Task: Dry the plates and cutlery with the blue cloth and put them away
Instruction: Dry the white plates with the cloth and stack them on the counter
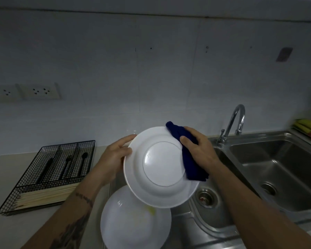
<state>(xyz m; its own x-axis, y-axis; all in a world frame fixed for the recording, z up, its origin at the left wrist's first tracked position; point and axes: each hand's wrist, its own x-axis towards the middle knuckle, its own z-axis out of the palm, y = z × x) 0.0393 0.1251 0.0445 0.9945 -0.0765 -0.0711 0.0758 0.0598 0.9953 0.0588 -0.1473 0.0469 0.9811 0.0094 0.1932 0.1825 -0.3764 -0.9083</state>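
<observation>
A: From where is the single head view looking?

B: It is sitting high, at the person's head, and tilting forward and down over the pale stone surface [2,177] toward the white tiled wall [151,78] straight ahead.

A: How near is it sitting?

B: Close. Both forearms are entering from the bottom edge, and the hands are meeting just below the middle of the frame. The wide lens is bending the wall lines.

A: What is marking the sides?

B: The black wire-mesh cutlery tray [48,175] is lying at the left, and the stainless steel double sink [276,159] is running off the right edge.
</observation>
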